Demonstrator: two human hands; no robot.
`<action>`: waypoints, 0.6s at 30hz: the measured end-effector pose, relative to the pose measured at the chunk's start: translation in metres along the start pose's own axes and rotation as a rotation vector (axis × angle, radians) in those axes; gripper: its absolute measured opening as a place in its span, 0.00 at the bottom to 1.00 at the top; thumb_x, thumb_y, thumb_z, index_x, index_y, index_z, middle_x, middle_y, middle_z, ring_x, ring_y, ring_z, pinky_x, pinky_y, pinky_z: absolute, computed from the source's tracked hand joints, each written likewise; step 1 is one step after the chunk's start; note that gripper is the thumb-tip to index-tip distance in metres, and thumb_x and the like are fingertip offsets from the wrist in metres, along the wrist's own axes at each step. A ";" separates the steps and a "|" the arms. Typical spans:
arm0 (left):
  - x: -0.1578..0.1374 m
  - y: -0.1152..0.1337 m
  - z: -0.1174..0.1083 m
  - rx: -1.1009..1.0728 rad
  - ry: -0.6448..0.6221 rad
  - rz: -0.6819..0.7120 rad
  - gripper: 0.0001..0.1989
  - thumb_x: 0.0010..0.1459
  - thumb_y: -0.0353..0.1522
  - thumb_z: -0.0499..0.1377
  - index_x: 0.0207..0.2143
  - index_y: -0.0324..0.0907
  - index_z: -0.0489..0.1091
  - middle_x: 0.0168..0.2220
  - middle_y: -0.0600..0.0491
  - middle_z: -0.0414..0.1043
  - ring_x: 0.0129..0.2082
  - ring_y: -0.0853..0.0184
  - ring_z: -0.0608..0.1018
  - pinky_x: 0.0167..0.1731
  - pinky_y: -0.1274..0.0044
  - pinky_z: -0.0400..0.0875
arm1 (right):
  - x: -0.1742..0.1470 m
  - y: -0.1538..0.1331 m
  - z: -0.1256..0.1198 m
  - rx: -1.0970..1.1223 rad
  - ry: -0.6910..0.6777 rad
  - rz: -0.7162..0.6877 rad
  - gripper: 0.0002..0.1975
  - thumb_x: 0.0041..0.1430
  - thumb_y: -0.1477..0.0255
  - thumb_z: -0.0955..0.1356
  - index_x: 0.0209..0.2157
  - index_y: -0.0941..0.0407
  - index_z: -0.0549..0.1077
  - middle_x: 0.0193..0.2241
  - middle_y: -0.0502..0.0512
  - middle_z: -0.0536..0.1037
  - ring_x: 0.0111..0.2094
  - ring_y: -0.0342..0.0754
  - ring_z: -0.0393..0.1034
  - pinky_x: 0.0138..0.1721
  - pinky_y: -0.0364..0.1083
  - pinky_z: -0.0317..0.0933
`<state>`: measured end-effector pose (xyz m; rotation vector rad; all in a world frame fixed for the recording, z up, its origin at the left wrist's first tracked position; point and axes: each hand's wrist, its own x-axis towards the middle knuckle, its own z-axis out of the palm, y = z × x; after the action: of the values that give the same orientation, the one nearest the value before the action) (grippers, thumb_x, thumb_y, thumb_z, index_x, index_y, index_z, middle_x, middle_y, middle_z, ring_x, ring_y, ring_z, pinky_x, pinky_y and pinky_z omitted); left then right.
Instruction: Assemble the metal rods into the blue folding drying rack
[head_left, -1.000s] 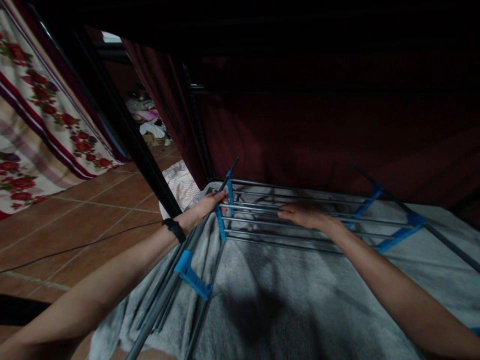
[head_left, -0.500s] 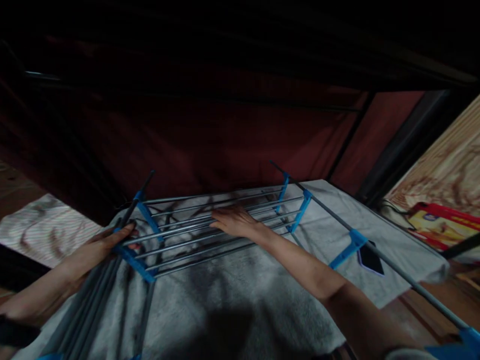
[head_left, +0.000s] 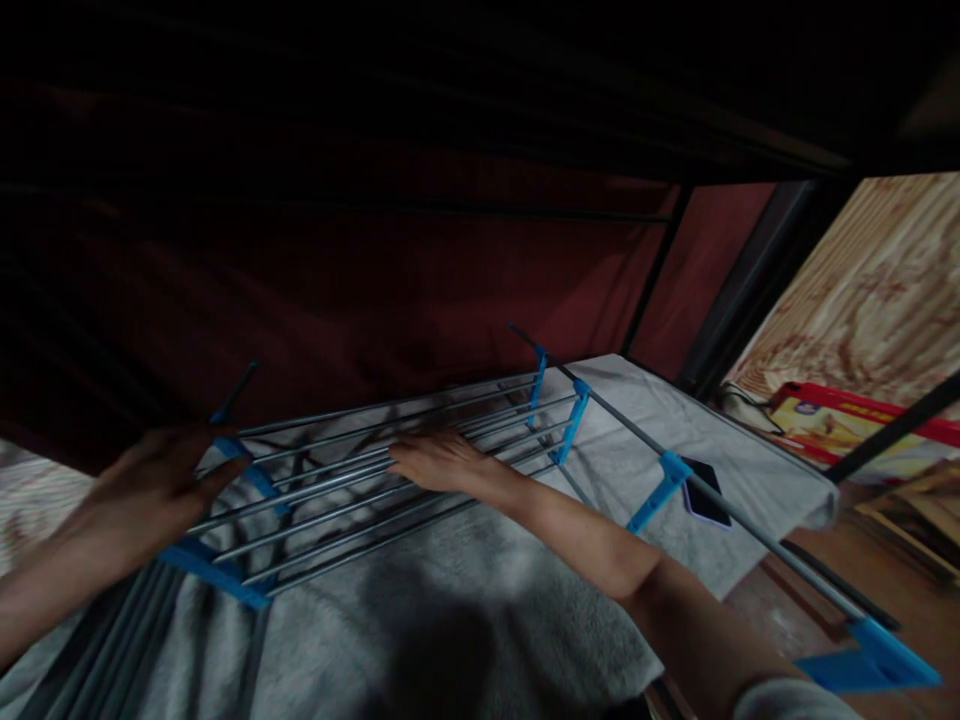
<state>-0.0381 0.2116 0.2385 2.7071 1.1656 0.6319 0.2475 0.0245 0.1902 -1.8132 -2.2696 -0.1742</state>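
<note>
A rack of grey metal rods (head_left: 322, 487) with blue plastic brackets lies on a grey cloth-covered surface. My right hand (head_left: 439, 460) rests palm down across its middle rods, fingers together and bent over them; the fingertips are partly hidden. At the rack's left end, my left hand (head_left: 154, 495) is slightly blurred, with thumb and fingers apart over the blue bracket (head_left: 214, 575). Whether it touches that bracket I cannot tell. A long grey pole (head_left: 630, 420) with blue brackets runs along the rack's right end toward me.
A dark phone (head_left: 707, 495) lies on the cloth (head_left: 600, 640) beside the right pole. Several more grey poles (head_left: 112, 640) are bunched at lower left. Dark red panels (head_left: 420, 290) stand behind, framed by black bars. A red and yellow box (head_left: 862, 425) is at far right.
My left hand has come off the left bracket and pole, its fingers now spread above. My right hand stays on the rods. The view has shifted to the right.
</note>
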 end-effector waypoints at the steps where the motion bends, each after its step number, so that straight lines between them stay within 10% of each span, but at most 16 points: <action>1: 0.006 0.017 0.004 -0.012 -0.010 0.019 0.32 0.58 0.56 0.49 0.52 0.49 0.76 0.58 0.50 0.79 0.66 0.46 0.72 0.68 0.57 0.62 | 0.000 0.000 0.000 0.004 0.002 -0.001 0.15 0.77 0.62 0.62 0.50 0.53 0.77 0.51 0.57 0.83 0.49 0.52 0.79 0.48 0.48 0.72; 8: 0.021 0.136 0.062 -0.295 -0.374 0.116 0.24 0.55 0.54 0.54 0.40 0.47 0.77 0.49 0.43 0.83 0.55 0.47 0.81 0.61 0.64 0.70 | -0.001 0.006 -0.002 0.035 0.006 0.008 0.15 0.77 0.63 0.63 0.52 0.54 0.77 0.54 0.58 0.83 0.52 0.53 0.79 0.49 0.49 0.72; 14: 0.015 0.144 0.070 -0.489 -0.499 -0.021 0.31 0.51 0.59 0.60 0.46 0.46 0.78 0.34 0.49 0.79 0.30 0.57 0.80 0.32 0.70 0.76 | -0.043 0.030 -0.013 0.035 0.088 0.024 0.16 0.72 0.67 0.69 0.57 0.55 0.76 0.56 0.61 0.81 0.58 0.55 0.76 0.61 0.54 0.66; 18: 0.023 0.144 0.075 -0.618 -0.535 -0.035 0.34 0.43 0.58 0.68 0.47 0.46 0.77 0.26 0.56 0.72 0.26 0.62 0.74 0.25 0.74 0.70 | -0.076 0.067 -0.065 0.199 0.158 0.221 0.17 0.75 0.68 0.64 0.61 0.47 0.76 0.58 0.54 0.81 0.58 0.50 0.76 0.59 0.49 0.66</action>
<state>0.1035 0.1313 0.2177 2.1220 0.7227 0.1842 0.3348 -0.0476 0.2304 -1.8564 -1.8921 -0.0491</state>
